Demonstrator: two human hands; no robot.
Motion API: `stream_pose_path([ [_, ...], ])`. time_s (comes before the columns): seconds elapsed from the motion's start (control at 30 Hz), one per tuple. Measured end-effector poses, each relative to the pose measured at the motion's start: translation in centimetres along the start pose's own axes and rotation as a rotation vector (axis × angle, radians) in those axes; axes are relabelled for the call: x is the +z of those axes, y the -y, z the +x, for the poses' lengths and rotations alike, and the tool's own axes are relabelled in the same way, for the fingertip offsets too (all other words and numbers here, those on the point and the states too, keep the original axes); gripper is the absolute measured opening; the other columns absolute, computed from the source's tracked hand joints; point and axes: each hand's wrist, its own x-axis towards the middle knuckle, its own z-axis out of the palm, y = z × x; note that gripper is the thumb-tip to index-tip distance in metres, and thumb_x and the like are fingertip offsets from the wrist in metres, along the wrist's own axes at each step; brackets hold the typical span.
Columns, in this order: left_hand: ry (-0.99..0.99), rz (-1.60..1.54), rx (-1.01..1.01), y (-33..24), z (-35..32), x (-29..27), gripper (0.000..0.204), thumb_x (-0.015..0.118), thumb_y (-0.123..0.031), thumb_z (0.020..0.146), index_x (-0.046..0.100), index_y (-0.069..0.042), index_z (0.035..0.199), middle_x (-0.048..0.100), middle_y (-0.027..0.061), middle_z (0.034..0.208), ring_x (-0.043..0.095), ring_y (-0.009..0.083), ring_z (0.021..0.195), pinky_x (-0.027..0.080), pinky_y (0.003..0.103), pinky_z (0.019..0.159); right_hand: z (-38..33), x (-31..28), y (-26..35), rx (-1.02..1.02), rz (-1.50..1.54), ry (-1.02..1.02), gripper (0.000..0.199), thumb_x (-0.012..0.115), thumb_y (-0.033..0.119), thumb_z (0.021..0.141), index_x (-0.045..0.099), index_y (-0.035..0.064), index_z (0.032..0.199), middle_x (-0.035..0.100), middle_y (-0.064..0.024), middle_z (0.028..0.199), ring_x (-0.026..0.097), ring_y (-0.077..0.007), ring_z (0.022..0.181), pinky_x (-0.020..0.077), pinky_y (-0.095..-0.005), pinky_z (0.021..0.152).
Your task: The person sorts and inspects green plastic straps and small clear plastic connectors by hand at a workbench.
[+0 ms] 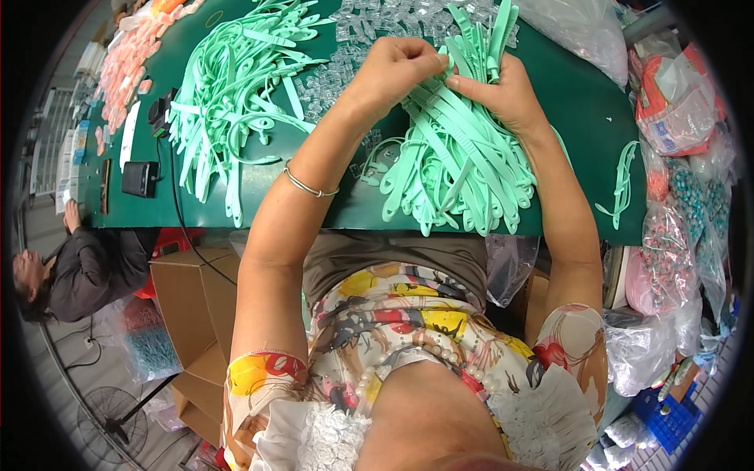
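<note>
A thick bunch of mint-green rubber straps point(463, 169) with ribbed, slotted ends fans out over the near edge of the table. My right hand point(506, 94) is wrapped round its far end, and several strap tips stick up past the fingers. Against that end, my left hand point(399, 69) pinches one strap tip between thumb and bent fingers. A looser heap of the same straps point(236, 86) lies left of my left forearm. Small clear plastic clips point(345, 59) are spread beyond and between the two piles, partly hidden by my left hand.
The green table point(589, 149) carries a stray pair of straps point(623, 184) at right, pink pieces point(129, 67) far left and a black adapter point(141, 179) with a cable. Plastic bags point(675, 102) crowd the right side. A cardboard box point(192, 302) and another person point(98, 271) are at left.
</note>
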Motion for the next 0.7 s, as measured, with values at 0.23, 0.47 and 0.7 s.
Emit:
stream_pose_path([
  [0.23,-0.142,-0.17,0.027,0.4,-0.1,-0.9,0.02,0.063,-0.021,0.081,0.061,-0.003,0.074,0.045,-0.0062,0.059,0.032,0.0022,0.053,0.022,0.021,0.048,-0.1,0.3,0.2,0.048,0.023,0.0,0.029,0.071,0.01,0.073,0.06,0.0008,0.098,0.063,-0.0043,0.087,0.059,-0.0103,0.075,0.0482,-0.0254,0.068],
  [0.47,-0.248,0.158,0.149,1.5,0.0,-1.6,0.015,0.064,-0.017,0.082,0.062,-0.002,0.081,0.052,-0.0045,0.067,0.044,0.0036,0.062,0.036,0.018,0.056,-0.1,0.0,-0.1,0.091,0.166,-0.085,0.029,0.07,0.015,0.077,0.061,-0.0005,0.1,0.064,-0.0055,0.089,0.059,-0.0114,0.078,0.0472,-0.0248,0.071],
  [0.7,0.178,0.638,0.314,-2.4,-4.8,-3.5,0.013,0.066,-0.004,0.069,0.062,-0.002,0.081,0.058,0.0054,0.076,0.056,0.0189,0.068,0.046,0.03,0.063,0.0,-0.5,-0.4,0.097,0.179,-0.063,0.029,0.069,0.018,0.078,0.062,-0.0004,0.098,0.064,-0.0051,0.089,0.058,-0.0109,0.081,0.0453,-0.0249,0.075],
])
